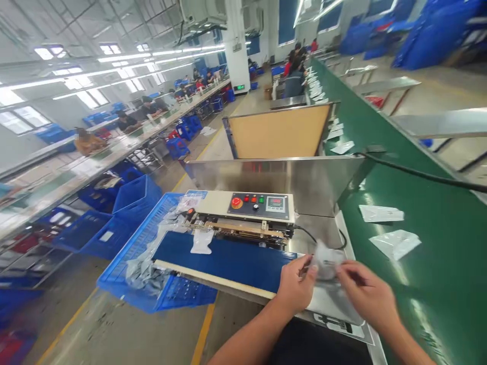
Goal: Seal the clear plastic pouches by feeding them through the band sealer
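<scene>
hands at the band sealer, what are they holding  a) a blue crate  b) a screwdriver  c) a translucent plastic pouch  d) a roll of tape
C: the left hand and the right hand both pinch the translucent plastic pouch between their fingers.

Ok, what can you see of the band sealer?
The band sealer has a cream body with a dark control panel carrying a red button, small coloured buttons and a digital display. Metal sealing parts sit below, above a blue conveyor belt where a translucent bag lies. A black cable leaves its right side.
</scene>
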`<state>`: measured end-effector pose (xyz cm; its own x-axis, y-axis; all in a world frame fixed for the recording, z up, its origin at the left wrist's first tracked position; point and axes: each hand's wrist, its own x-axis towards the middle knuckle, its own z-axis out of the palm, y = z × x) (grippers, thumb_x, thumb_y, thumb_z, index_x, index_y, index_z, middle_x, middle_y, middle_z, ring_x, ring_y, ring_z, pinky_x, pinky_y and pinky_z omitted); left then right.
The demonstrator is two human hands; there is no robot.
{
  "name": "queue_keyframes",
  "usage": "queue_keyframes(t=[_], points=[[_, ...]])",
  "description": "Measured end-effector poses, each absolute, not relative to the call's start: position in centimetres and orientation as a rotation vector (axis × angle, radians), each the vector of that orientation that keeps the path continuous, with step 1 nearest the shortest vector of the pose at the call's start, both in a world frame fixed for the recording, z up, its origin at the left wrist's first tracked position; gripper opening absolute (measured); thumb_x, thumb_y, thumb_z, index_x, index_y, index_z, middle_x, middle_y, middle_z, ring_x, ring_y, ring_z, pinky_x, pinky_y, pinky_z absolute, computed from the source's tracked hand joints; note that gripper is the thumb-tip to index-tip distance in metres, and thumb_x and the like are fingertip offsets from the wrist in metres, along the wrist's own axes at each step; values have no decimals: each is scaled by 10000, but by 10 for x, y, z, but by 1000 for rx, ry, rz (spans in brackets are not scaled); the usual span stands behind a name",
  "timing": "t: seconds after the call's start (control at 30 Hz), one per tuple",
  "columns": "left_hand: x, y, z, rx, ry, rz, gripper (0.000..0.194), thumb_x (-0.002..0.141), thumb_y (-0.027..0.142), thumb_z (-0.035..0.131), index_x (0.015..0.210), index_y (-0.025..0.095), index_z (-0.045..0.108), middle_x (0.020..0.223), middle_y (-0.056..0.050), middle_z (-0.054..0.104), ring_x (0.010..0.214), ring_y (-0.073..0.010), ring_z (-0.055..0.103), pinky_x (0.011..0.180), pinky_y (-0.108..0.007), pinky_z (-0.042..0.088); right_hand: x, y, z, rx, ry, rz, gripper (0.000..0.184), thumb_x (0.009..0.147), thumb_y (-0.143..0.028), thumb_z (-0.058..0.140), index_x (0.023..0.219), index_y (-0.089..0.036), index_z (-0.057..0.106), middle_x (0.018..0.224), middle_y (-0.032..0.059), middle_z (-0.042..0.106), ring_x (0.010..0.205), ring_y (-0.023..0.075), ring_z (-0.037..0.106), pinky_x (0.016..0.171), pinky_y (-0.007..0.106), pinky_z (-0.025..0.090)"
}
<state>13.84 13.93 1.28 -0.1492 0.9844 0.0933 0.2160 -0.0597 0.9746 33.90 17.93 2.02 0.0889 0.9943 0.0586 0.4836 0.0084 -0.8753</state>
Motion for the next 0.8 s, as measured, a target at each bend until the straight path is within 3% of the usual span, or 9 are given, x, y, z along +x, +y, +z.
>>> queue_keyframes(t=[0.13,0.23,0.37,0.5,0.6,0.8], points=[[136,146,9,1294,1504,1241,533,1087,522,496,816,162,781,728,-40,694,690,-169,566,660,-263,426,292,172,21,-1356,-1189,1371,728,710,-812,817,1096,-197,768,886,101,784,717,231,708,664,338,608],[125,149,-1,1232,1547,1207,529,1051,517,538,689,167,700,626,0,567,619,-143,448,602,-268,321,290,178,12,-1414,-1108,1507,718,670,-830,830,951,-172,771,670,41,686,602,186,612,570,302,531],[115,165,-22,859,1667,1229,492,891,545,710,569,179,644,542,20,493,580,-139,412,572,-259,303,296,202,-4,-1587,-1031,1534,585,668,-738,841,752,-171,724,543,-3,574,498,124,487,484,259,396],[103,184,-38,579,1676,1265,492,744,615,795,593,154,712,548,0,557,558,-148,456,560,-267,345,275,229,-14,-1703,-890,1646,419,698,-577,834,743,-192,673,525,-15,567,442,107,470,430,230,323],[87,186,-42,519,1670,1293,527,694,644,824,642,124,757,594,-38,630,576,-164,522,573,-277,388,247,240,-16,-1719,-921,1707,345,749,-492,825,722,-194,654,517,-1,581,445,107,494,428,216,340],[48,168,-37,436,1641,1363,553,762,656,817,859,111,829,784,-95,771,729,-231,695,684,-312,522,241,240,-23,-1670,-1019,1724,449,785,-611,813,873,-174,757,669,53,709,478,118,544,425,227,335]])
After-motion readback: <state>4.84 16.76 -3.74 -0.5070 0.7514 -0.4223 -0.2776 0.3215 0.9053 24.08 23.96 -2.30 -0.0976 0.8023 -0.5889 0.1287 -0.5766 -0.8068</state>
